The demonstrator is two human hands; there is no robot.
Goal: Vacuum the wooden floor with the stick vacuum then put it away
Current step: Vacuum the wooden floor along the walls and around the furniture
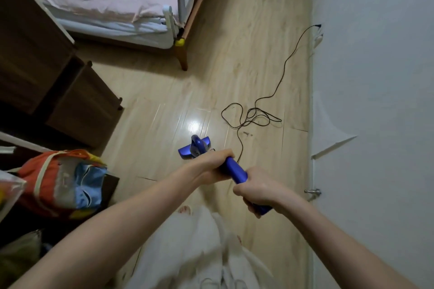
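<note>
Both forearms stretched forward, my right hand (256, 191) clenched on the blue stick vacuum (236, 172) handle, my left hand (215, 165) gripping further down it, floor head (196, 146) on wooden floor (164, 112), black cord (253, 116) coiled just beyond the vacuum

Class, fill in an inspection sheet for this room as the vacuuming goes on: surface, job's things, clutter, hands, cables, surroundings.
Surface: pale wooden floor, glare patch near the head, small specks by the cord.
Job's things: blue stick vacuum, its head on the floor.
Clutter: orange and blue bag at left.
Hands: left hand and right hand both grip the blue body.
Cables: dark cord looped on the floor, running up to the wall.
Surroundings: bed, dark wooden cabinet.
</note>
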